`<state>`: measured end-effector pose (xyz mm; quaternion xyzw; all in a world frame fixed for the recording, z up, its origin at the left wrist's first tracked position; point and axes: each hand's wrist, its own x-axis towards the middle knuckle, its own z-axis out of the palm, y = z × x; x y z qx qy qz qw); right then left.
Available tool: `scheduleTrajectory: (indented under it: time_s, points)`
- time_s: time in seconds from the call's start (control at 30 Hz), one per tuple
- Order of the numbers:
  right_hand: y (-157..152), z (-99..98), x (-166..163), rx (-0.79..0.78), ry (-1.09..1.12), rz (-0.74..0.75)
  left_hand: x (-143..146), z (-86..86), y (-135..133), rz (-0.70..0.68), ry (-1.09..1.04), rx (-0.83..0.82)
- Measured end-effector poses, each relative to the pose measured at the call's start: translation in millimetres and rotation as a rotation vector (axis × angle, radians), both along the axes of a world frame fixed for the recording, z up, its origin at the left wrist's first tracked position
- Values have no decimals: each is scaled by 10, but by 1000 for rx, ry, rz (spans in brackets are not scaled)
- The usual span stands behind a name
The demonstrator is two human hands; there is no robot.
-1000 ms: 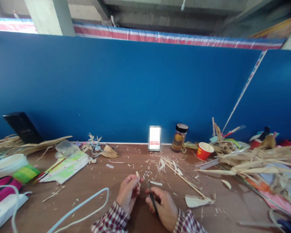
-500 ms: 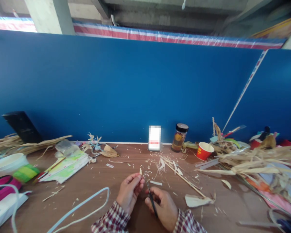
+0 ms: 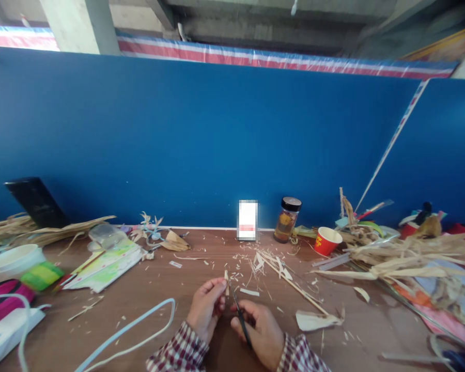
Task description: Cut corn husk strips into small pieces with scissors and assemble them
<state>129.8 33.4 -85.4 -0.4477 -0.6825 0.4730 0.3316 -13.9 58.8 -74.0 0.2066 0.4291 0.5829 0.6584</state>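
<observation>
My left hand (image 3: 206,309) is closed in a pinch on a small pale strip of dried husk (image 3: 226,279), held upright over the brown table (image 3: 147,294). My right hand (image 3: 260,330) is closed round a pair of small black scissors (image 3: 240,316), whose tips point up toward the strip and nearly touch it. Both hands are near the table's front edge, close together. Plaid sleeves cover both wrists.
Husk clippings and a long thin stick (image 3: 294,285) litter the table beyond my hands. A brown jar (image 3: 287,219) and red paper cup (image 3: 326,241) stand by the blue partition. Dried husks (image 3: 406,256) pile at right, a pale blue cord (image 3: 135,330) and papers (image 3: 104,266) at left.
My left hand has turned the strip from leaning left to upright and shifted it slightly right, closer to the scissor tips. The right hand has barely moved.
</observation>
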Motion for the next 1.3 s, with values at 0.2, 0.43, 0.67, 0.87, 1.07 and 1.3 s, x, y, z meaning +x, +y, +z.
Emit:
scheduleTrajectory:
  time_s: [0.2,0.43,0.67,0.87,1.07,1.3]
  points:
    - [2,6,-6,-19,-3,5,8,31,-6,13,5,1]
    - [3,-3,-4,-38,1,-1,9,21,-6,16,9,-3]
    - [4,-17,-9,-29,12,-1,7,12,18,19,14,-19]
    - [-1,-9,-8,-32,9,-3,7,17,-9,18,16,-22]
    - [2,3,-11,-40,2,1,8,28,-1,14,14,-10]
    - [4,6,1,-13,-32,6,8,29,-14,10,19,-13]
